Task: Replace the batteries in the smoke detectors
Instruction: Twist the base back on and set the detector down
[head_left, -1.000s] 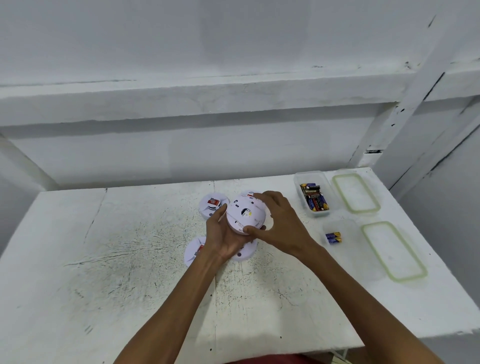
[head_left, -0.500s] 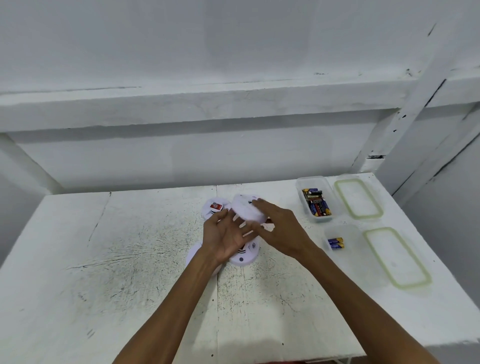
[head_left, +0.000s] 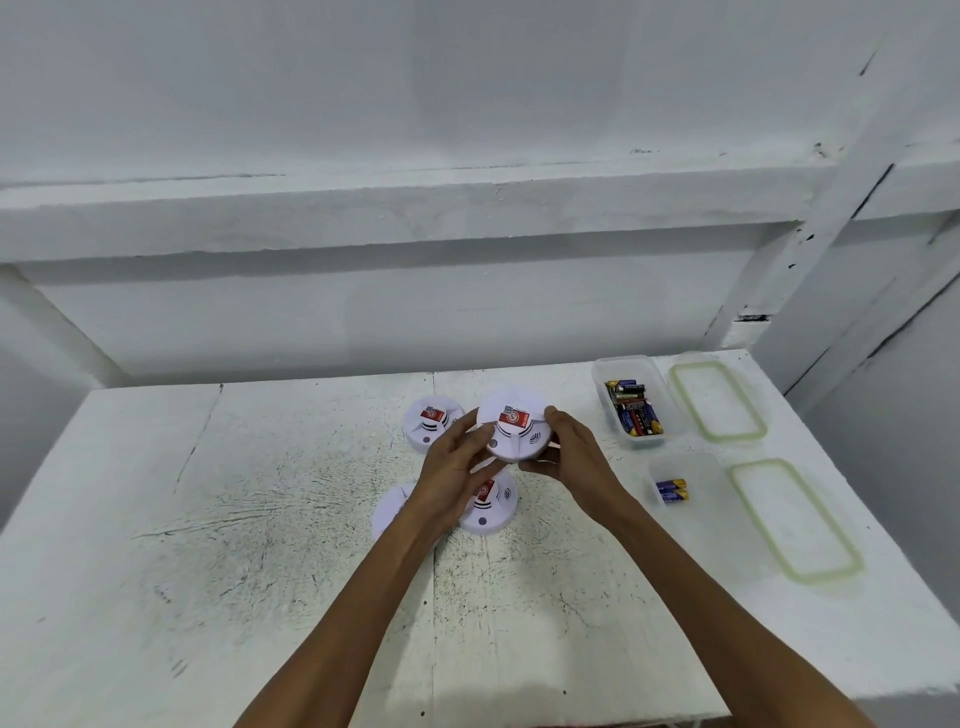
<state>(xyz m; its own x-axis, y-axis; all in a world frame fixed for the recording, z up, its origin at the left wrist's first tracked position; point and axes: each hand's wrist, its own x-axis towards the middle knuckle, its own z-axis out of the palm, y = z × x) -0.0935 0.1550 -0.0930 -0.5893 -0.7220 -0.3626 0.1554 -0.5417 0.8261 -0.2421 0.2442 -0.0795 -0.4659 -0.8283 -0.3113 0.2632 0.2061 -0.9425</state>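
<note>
We see one round white plastic smoke detector (head_left: 511, 427) held between both hands just above the scuffed white desk (head_left: 234, 545), past desk centre toward 12 o'clock. Its face is tilted toward the camera: red label with a small code patch, black vent slits, grey dot near the rim. Left hand (head_left: 449, 470) grips the 8 o'clock edge, fingers curled round the rim. Right hand (head_left: 574, 460) grips the 3 o'clock edge, thumb at the rim, fingers curled below.

Containers, relative to the held unit:
- 3 o'clock: clear rectangular plastic tub (head_left: 623, 369) holding a loose pile of mixed batteries (head_left: 634, 413), too jumbled to count.
- 4 o'clock: second clear tub (head_left: 691, 467) holding two blue-and-yellow batteries (head_left: 671, 491) side by side.
- Each tub has a clear lid with a green seal flat at its 3 o'clock: far lid (head_left: 717, 397), near lid (head_left: 792, 519).

We count four detectors: the held one, a second detector (head_left: 434, 423) on the desk at 9 o'clock, a third detector (head_left: 491, 512) at 6 o'clock partly under the left hand, and a fourth detector (head_left: 387, 517) at 7 o'clock mostly behind the left wrist. Two tubs, two lids.
</note>
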